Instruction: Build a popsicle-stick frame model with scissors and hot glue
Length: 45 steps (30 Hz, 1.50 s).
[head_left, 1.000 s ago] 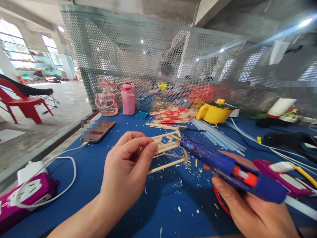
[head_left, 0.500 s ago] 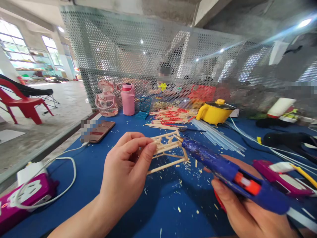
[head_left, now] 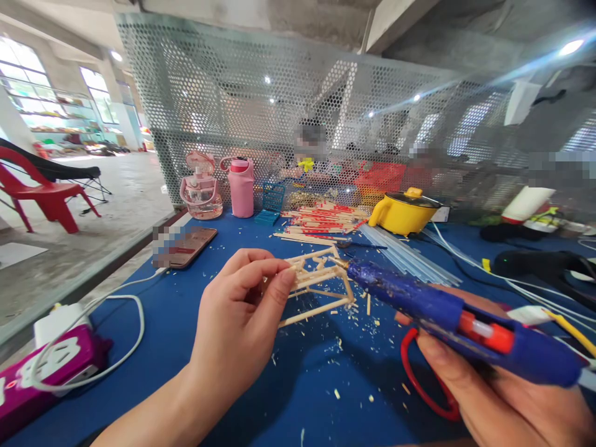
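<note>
My left hand (head_left: 246, 310) is closed, pinching the near end of a small wooden-stick frame (head_left: 321, 304) between thumb and fingers. The frame is built from thin pale sticks joined at the corners. From the right, my right hand (head_left: 503, 379) grips a blue hot glue gun (head_left: 410, 298) with a red part inside its body. The gun's metal nozzle (head_left: 341, 263) points left and is close to the frame's upper right side; whether it touches cannot be made out. A red loop-shaped handle (head_left: 426, 385) shows below the gun, partly hidden by my right hand.
Behind the frame lie many red-marked sticks (head_left: 321, 220), clear glue sticks (head_left: 410, 257) and a yellow pot (head_left: 405, 214). A phone (head_left: 190, 247), a pink bottle (head_left: 241, 189) and a purple power strip (head_left: 60, 372) are to the left. Wood scraps litter the blue table (head_left: 298, 385).
The glue gun and my right hand have shifted slightly right, drawing the nozzle back along the frame. More of the red loop shows. My left hand and the frame have hardly moved.
</note>
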### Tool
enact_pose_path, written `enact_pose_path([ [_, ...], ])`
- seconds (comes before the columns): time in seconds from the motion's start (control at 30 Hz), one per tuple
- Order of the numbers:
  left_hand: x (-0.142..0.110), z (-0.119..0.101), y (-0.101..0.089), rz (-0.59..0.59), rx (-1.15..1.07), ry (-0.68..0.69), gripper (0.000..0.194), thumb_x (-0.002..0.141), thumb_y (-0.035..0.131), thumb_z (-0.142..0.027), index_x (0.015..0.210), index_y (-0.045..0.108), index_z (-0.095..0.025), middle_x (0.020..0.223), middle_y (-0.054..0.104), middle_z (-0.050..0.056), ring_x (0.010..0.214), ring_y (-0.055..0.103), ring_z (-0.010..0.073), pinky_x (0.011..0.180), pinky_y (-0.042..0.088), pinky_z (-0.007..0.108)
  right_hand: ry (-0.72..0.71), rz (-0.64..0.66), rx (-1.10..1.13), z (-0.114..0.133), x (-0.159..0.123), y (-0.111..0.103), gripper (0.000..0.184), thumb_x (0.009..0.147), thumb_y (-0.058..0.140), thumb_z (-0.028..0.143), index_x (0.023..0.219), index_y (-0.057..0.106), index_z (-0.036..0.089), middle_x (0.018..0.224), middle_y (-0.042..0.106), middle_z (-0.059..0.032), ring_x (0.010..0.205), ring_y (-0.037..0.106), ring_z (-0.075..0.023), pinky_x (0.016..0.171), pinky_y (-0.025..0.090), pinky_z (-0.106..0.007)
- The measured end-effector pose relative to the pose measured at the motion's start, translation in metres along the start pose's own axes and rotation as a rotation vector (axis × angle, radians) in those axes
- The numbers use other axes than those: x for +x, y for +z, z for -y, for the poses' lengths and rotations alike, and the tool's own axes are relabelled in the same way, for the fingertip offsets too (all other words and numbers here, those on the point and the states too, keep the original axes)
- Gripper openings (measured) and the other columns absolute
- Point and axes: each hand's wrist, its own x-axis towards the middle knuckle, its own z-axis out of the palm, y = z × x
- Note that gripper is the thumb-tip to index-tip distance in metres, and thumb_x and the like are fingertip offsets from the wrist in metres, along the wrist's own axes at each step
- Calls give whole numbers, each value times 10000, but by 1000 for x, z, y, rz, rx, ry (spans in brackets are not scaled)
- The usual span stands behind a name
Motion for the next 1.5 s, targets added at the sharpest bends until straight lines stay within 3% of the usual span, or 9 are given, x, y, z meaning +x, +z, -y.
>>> enact_pose_path([
  [0.33,0,0,0,2,7,0,135,832,581,-292,793,679,-208,865,593,18,753,569,116,553,437,192,-8,32,-13,7,5,5,295,838,555,294,1121,560,214,912,702,-39,695,683,-182,553,559,-234],
  [0.73,-1,1,0,9,6,-3,126,832,583,-293,806,678,-215,877,593,17,750,566,114,516,423,185,-3,18,-52,8,7,4,251,847,533,302,1085,563,229,920,694,-24,739,681,-190,587,550,-240],
  [0.9,-1,1,0,7,8,2,124,833,584,-291,803,677,-214,877,592,15,764,567,117,544,433,190,33,9,-50,7,3,6,316,836,554,295,1143,552,219,944,700,-35,801,682,-204,649,561,-266],
  [1.13,-1,0,0,9,4,0,126,832,583,-290,803,678,-213,872,592,21,762,567,122,535,428,194,11,37,18,6,3,2,312,825,572,287,1132,559,236,923,702,-21,714,680,-193,559,557,-253],
  [1.37,-1,1,-1,12,6,-2,133,833,580,-290,802,679,-206,876,594,26,745,565,120,516,421,192,-23,32,-25,8,0,-1,257,821,565,282,1076,576,258,918,683,-20,731,665,-189,575,551,-258],
  [1.43,-1,1,-1,7,1,-3,135,831,583,-294,804,680,-205,878,595,29,755,568,124,513,422,191,-17,-3,-63,7,2,-2,244,820,565,273,1063,571,252,897,672,-32,737,655,-192,591,545,-263],
  [1.5,-1,1,0,5,-6,-6,133,830,585,-296,806,679,-205,878,592,28,762,569,124,514,425,188,24,-112,-121,-1,8,-2,250,818,573,261,1067,570,241,958,647,-61,835,640,-210,704,533,-286],
])
